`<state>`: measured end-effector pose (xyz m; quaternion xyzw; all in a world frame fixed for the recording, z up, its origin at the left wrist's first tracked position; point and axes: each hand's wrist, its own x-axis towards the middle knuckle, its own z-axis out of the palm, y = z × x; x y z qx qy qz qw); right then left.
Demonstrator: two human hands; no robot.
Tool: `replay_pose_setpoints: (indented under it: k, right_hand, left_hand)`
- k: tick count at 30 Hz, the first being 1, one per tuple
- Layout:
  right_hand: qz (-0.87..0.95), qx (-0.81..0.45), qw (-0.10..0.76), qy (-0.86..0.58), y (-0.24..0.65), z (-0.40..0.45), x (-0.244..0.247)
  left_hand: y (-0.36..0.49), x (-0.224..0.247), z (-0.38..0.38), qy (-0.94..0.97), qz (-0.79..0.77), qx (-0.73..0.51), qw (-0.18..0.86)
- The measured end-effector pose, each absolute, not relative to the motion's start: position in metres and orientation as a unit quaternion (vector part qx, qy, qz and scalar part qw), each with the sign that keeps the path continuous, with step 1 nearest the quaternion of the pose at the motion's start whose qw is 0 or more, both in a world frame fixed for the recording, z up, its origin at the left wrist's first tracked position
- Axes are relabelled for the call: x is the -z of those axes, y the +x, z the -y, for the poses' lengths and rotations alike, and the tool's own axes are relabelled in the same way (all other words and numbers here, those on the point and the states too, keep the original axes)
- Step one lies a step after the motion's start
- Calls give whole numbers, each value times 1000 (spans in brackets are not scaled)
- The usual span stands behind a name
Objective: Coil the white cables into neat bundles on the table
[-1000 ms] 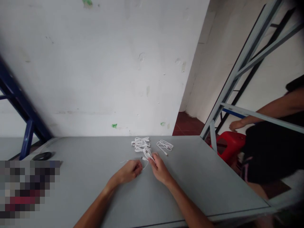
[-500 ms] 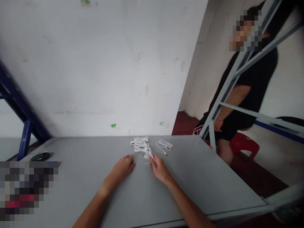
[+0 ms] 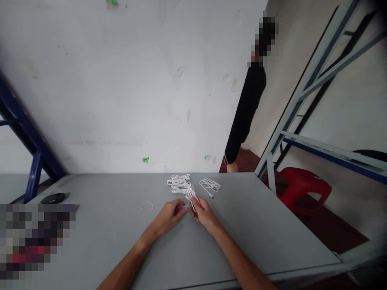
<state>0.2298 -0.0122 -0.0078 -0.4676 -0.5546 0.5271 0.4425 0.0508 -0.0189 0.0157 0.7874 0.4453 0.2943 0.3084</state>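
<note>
My right hand (image 3: pixel 204 212) is closed around a coiled white charging cable (image 3: pixel 190 192), held just over the grey table. A thin white tie (image 3: pixel 187 206) sticks out from that coil toward my left hand (image 3: pixel 171 215). The left thumb and forefinger stand slightly apart beside the tie's end; whether they touch it is hard to make out. Behind the held coil lies a pile of white cables (image 3: pixel 178 182), which it partly overlaps. Another coiled cable (image 3: pixel 211 184) lies apart on the right. A loose bent white tie (image 3: pixel 146 204) rests on the table left of my hands.
The grey table (image 3: pixel 272 237) meets a white wall (image 3: pixel 136 88). A black computer mouse (image 3: pixel 53 197) lies at the left, behind a blurred-out patch. Metal frames (image 3: pixel 286 117) rise on both sides. Beyond the right edge stand a red stool (image 3: pixel 302 187) and a person in black (image 3: pixel 249 104).
My left hand has moved right, to the held cable, and its fingers have parted. A loose tie now shows on the table at left. The person in black has moved behind the wall's edge.
</note>
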Motion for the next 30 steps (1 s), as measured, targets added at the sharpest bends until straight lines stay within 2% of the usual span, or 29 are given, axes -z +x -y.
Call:
replay_pose_setpoints:
  k: [3, 6, 11, 16, 20, 25, 30]
  right_hand:
    - [597, -488, 437, -463, 227, 14, 9]
    - [660, -391, 439, -468, 225, 15, 11]
    - [706, -255, 434, -498, 222, 16, 14]
    - [727, -258, 412, -485, 220, 20, 9]
    - [728, -261, 413, -481, 223, 19, 7]
    - [701, -336, 429, -460, 229, 15, 6]
    - [682, -385, 449, -429, 230, 16, 2]
  left_hand:
    - [61, -11, 19, 778, -429, -312, 336]
    - [61, -7, 18, 784, -435, -313, 313]
    - [56, 0, 20, 843, -452, -257, 136]
    - [59, 5, 26, 913, -380, -142, -51]
    - [62, 3, 29, 927, -334, -103, -135]
    - [61, -5, 33, 930, -313, -111, -159]
    - [59, -10, 34, 930, -310, -180, -79]
